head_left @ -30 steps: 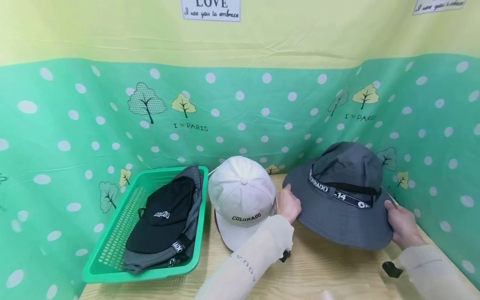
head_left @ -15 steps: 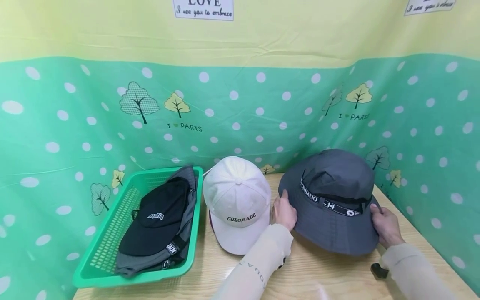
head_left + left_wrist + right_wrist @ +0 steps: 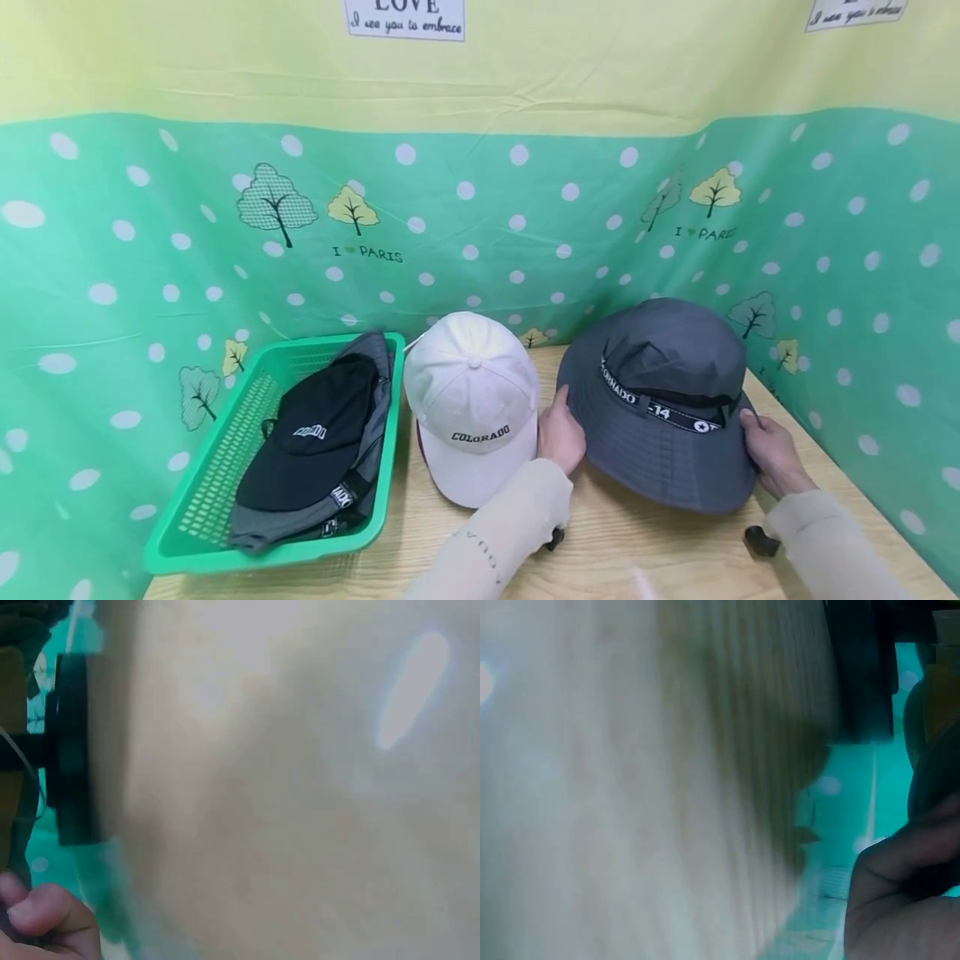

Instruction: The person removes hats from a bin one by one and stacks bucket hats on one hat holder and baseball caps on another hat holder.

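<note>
A dark grey wide-brimmed bucket hat (image 3: 678, 358) with a black lettered band sits crown up at the right of the table. My left hand (image 3: 561, 432) pinches its left brim edge, one fingertip pointing up along the cloth. In the left wrist view the finger and thumb (image 3: 54, 919) are curled at the lower left corner. On the opposite side my right hand (image 3: 774, 452) grips the right brim, thumb on top and fingers hidden beneath. Close beside my left hand rests a white baseball cap (image 3: 476, 400) lettered COLORADO, its bill toward me.
At the left stands a green plastic basket (image 3: 161, 546) holding a black cap (image 3: 318, 433) on top of grey hats (image 3: 262, 527). A polka-dot cloth (image 3: 465, 200) hangs behind and along both sides. Bare wood tabletop (image 3: 637, 550) lies in front of the hats.
The bucket hat has come down from a raised, tilted position onto the table, between both hands. Most recently my left hand has shifted slightly left along the brim. The view has turned slightly right.
</note>
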### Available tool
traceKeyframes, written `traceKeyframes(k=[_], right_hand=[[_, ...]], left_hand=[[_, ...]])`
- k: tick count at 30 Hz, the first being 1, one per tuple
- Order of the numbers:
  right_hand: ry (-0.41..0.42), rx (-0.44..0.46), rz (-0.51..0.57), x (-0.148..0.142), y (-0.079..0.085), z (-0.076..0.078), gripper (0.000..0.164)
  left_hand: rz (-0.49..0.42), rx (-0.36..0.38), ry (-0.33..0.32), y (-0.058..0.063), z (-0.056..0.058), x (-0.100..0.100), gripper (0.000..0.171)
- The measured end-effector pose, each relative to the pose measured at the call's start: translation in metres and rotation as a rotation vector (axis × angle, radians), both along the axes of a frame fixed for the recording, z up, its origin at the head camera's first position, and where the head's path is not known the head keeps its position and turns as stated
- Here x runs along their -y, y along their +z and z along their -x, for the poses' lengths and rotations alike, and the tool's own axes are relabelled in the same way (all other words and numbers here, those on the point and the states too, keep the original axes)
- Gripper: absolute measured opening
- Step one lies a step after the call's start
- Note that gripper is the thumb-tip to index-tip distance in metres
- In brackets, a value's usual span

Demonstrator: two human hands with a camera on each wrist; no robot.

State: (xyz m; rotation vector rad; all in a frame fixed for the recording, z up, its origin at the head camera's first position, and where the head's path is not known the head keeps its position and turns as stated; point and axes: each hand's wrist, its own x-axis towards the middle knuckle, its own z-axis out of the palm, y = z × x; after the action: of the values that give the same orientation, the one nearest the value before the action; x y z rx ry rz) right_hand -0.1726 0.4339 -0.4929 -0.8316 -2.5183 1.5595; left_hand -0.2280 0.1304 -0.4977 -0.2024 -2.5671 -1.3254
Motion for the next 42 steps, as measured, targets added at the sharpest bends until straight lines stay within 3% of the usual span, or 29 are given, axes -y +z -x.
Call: traceKeyframes(k=[4,8,14,18,23,28,35,42], right_hand=[[0.000,0.005,-0.072,-0.003,0.003,-0.009,0.068],[-0.035,-0.046,-0.193,-0.003,0.008,-0.019,0.058],[-0.047,-0.169,-0.320,0.013,0.026,-0.039,0.058],[-0.035,-0.245,-0.345,0.034,0.044,-0.052,0.056],[-0.009,-0.355,-0.398,0.071,0.062,-0.063,0.046],[0.028,-0.512,-0.447,0.103,0.075,-0.071,0.034],[0.122,-0.697,-0.519,0.141,0.082,-0.076,0.027],[0.247,-0.863,-0.529,0.174,0.084,-0.075,0.025]], left_hand=[[-0.079,0.021,-0.081,-0.001,-0.016,0.012,0.042],[-0.052,0.090,-0.190,0.007,-0.039,0.020,0.047],[-0.003,0.104,-0.360,0.032,-0.068,0.037,0.040],[-0.002,0.101,-0.484,0.051,-0.079,0.056,0.028],[0.049,0.032,-0.557,0.072,-0.089,0.085,0.020],[0.087,-0.055,-0.575,0.087,-0.097,0.114,0.018],[0.108,-0.055,-0.512,0.107,-0.100,0.155,0.018],[0.175,-0.091,-0.453,0.118,-0.108,0.195,0.018]])
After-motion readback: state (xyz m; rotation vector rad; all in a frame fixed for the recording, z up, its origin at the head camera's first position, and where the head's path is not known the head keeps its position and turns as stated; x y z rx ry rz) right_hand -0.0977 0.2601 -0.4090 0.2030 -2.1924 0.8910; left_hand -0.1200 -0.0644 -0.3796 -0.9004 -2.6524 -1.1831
